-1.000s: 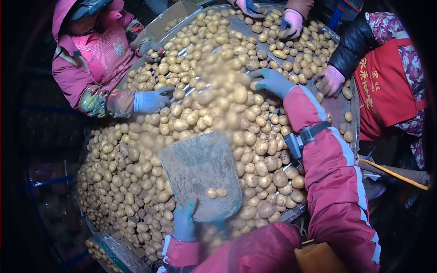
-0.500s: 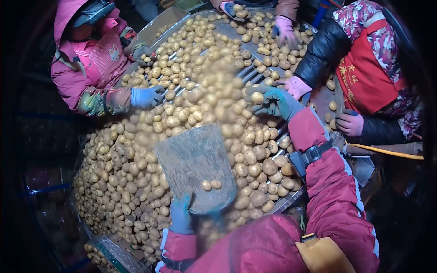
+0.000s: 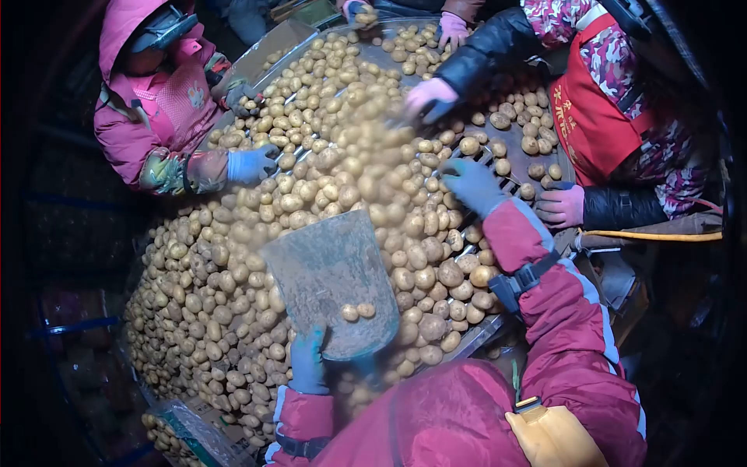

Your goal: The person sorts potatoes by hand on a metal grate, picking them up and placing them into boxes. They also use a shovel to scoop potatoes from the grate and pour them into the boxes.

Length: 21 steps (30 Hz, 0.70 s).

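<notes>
My left hand (image 3: 309, 360), in a blue glove, is closed on the near left edge of a worn grey scoop (image 3: 331, 272). Two potatoes (image 3: 358, 312) lie on the scoop near its lower end. Around and beyond it spreads a large heap of potatoes (image 3: 210, 303). My right hand (image 3: 471, 184), in a blue-green glove, is palm down over the potatoes at the right of the heap, above metal rollers (image 3: 486, 156); its fingertips are partly hidden, and whether they hold anything does not show.
A person in pink (image 3: 167, 101) stands at the left with a blue-gloved hand (image 3: 250, 165) at the potatoes. A person in a red apron (image 3: 599, 109) reaches in from the right. Another person's hands (image 3: 451, 31) are at the far edge. A yellow cable (image 3: 654, 235) lies at the right.
My right hand has turned palm down, and the potato seen in it earlier no longer shows. The right-hand person's arm has reached farther over the potatoes. The scoop has barely moved.
</notes>
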{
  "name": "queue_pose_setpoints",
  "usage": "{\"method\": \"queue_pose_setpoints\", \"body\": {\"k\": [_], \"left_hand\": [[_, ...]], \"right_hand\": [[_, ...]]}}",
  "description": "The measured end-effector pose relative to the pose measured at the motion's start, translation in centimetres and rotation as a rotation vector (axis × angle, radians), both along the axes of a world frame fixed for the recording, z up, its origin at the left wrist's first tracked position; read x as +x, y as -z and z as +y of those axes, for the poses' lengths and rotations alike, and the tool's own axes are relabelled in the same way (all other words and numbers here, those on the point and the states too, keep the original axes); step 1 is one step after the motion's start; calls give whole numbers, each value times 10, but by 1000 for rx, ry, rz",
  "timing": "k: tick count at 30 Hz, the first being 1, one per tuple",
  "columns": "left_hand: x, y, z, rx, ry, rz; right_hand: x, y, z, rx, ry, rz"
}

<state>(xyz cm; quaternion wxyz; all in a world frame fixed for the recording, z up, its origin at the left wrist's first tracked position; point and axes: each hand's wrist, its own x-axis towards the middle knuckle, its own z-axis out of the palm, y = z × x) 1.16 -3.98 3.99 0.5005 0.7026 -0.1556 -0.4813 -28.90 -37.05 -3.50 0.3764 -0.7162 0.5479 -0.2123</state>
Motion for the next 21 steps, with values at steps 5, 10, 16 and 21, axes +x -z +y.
{"method": "queue_pose_setpoints", "body": {"k": [5, 10, 16, 21], "left_hand": [[-3, -5, -2, 27, 10, 61], [-1, -2, 2, -11, -17, 16], [-2, -2, -4, -18, -20, 53], [-5, 1, -5, -20, -6, 17]], "right_hand": [[33, 34, -9, -187, -114, 128], [-9, 0, -16, 4, -117, 386], [-29, 5, -25, -190, -88, 318], [31, 41, -16, -106, -56, 207]]}}
